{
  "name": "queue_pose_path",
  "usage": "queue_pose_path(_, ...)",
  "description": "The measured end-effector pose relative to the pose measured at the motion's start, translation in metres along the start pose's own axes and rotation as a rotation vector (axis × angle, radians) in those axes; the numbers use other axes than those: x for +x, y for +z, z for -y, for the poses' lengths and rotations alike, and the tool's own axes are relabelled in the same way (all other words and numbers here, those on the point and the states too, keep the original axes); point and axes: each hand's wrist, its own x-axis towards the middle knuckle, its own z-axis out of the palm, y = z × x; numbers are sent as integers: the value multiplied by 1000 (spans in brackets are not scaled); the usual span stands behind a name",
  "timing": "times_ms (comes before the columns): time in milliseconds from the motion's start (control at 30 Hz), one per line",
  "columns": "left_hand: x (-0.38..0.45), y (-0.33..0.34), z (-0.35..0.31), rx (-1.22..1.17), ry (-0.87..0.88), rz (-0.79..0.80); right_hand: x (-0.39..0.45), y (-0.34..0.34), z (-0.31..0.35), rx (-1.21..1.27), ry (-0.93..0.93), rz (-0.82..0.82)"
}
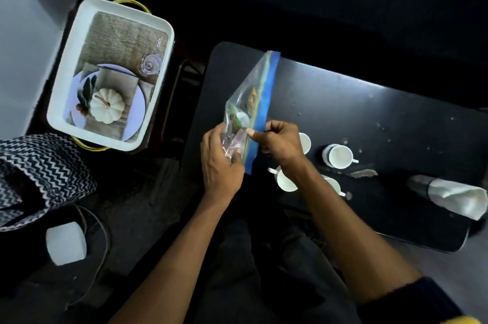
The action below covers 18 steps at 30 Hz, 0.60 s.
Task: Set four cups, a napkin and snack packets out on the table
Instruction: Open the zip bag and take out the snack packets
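A clear plastic zip bag with a blue closure strip holds several snack packets and hangs above the left end of the dark table. My left hand grips the bag's lower clear side. My right hand pinches the blue strip. Several white cups stand on the table under and beside my right arm: one in full view, another by my wrist, two more partly hidden. A pale folded napkin lies at the table's near right.
A white tray with a printed place-setting picture and yellow handles sits on a stand to the left. A black-and-white zigzag bag lies below it, with a white block and a cable on the floor.
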Motion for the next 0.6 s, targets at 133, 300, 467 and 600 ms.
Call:
queue_pose_path(133,-2,-12,-27,-115,155,-113,-12,2,-2,-281,-150,-156)
queue_pose_path(300,8,-23,-49,-389,-130,88,-53,9,22,-442,-320,-164)
queue_pose_path(467,18,-34,-58,-418,-283,129,-57,10,23,-307,-285,-1)
queue_pose_path(600,19,-42,-59,-376,-366,72,-51,3,27,-266,-144,-21)
